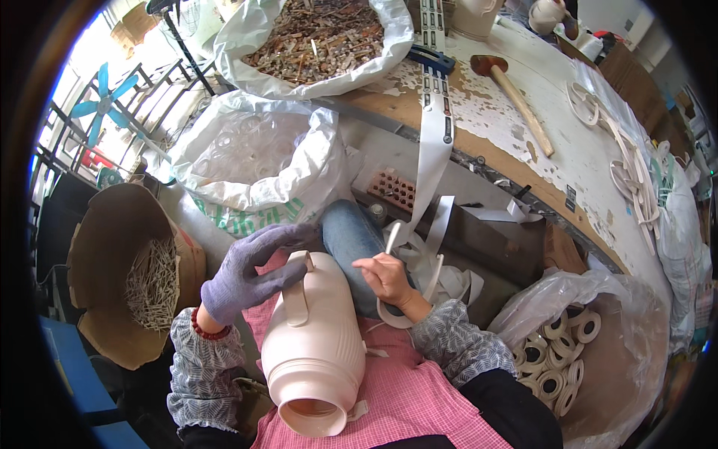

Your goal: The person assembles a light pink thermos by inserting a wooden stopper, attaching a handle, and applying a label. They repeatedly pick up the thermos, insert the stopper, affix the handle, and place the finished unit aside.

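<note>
in the head view, the workbench (pixel 576 161) runs its worn front edge slantwise from upper middle to lower right, beyond both hands. a white sack (pixel 299 179) of clear pieces bounds the far left, a cardboard box (pixel 105 247) of thin sticks the near left, and a plastic-lined box (pixel 624 367) of pale rings the near right. between the hands there is a gap over the denim knee (pixel 345 233).

the pale pink flask body (pixel 314 344) lies on the apron (pixel 404 389), mouth toward the wearer, handle (pixel 296 303) upward. the gloved left hand (pixel 250 266) comes in from the left, fingers spread, thumb against or just beside the handle. the bare right hand (pixel 385 278) is well apart from it, fingers partly curled near cream strips (pixel 436 277); whether it grips one, i cannot tell.
</note>
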### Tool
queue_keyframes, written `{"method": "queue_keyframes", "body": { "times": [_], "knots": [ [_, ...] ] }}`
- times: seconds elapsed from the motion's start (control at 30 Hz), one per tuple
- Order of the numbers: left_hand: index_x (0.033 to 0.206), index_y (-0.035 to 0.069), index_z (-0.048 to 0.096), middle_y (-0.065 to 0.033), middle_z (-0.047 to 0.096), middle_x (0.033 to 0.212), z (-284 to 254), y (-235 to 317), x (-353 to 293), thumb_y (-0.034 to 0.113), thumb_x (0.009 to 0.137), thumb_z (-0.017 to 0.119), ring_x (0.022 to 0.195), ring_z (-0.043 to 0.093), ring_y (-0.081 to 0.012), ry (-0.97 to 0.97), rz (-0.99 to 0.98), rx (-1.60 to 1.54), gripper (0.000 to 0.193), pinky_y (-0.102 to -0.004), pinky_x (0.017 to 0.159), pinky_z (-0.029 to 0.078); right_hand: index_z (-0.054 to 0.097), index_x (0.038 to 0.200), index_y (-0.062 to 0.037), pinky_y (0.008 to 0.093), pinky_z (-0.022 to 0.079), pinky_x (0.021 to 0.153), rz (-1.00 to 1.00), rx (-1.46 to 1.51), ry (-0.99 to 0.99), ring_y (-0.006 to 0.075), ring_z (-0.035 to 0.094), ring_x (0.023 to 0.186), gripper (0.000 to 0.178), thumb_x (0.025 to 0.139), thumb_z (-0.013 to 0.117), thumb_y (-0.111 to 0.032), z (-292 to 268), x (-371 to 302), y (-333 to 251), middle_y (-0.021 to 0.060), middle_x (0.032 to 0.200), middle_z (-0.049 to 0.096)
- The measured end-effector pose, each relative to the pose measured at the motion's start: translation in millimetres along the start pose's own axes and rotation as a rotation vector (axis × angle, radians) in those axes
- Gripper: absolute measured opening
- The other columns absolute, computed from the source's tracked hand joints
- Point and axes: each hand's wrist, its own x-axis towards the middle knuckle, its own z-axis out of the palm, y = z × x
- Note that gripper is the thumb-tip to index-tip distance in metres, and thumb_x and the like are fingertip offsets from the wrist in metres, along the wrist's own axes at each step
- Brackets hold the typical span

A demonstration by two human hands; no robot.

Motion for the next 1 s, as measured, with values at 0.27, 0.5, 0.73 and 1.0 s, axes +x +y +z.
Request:
{"method": "queue_keyframes", "body": {
  "times": [0.27,0.5,0.73,1.0],
  "knots": [
    [0.134,0.018,0.055,-0.0097,0.053,0.134,13,31,42,0.030,0.068,0.080,0.129,0.047,-0.0336,0.116,0.473,0.981,0.071,-0.0514,0.110,0.035,0.058,0.071,-0.0091,0.0232,0.024,0.049,0.059,1.675,0.475,0.0070,0.030,0.038,0.041,0.101,0.046,-0.033,-93,180,-55,-0.0060,0.045,0.038],
    [0.124,0.017,0.061,-0.0012,0.059,0.108,28,37,70,0.026,0.072,0.073,0.093,0.062,-0.0186,0.012,0.528,0.706,0.054,-0.0344,0.079,0.051,0.062,0.075,-0.0092,0.0239,0.026,0.052,0.149,1.930,0.464,0.0062,0.034,0.043,0.024,0.093,0.052,-0.022,-76,207,-67,-0.0064,0.047,0.037],
    [0.112,0.015,0.064,-0.0029,0.063,0.082,40,30,61,0.028,0.076,0.074,0.070,0.064,-0.0202,0.035,0.494,0.923,0.040,-0.0341,0.057,0.050,0.059,0.071,-0.0124,0.0257,0.026,0.050,0.359,2.146,0.644,0.0086,0.031,0.041,0.047,0.102,0.034,-0.037,-87,209,-44,-0.0049,0.047,0.037],
    [0.118,-0.003,0.058,-0.0028,0.062,0.070,-1,82,2,0.013,0.090,0.062,0.048,0.054,-0.0074,0.204,-0.294,-0.796,0.033,-0.0199,0.048,0.044,0.039,0.130,0.0002,0.0259,0.035,0.047,0.125,0.835,0.146,0.0074,0.039,0.046,0.041,0.102,0.046,-0.029,-42,115,-112,0.0013,0.060,0.048]
  ]
}}
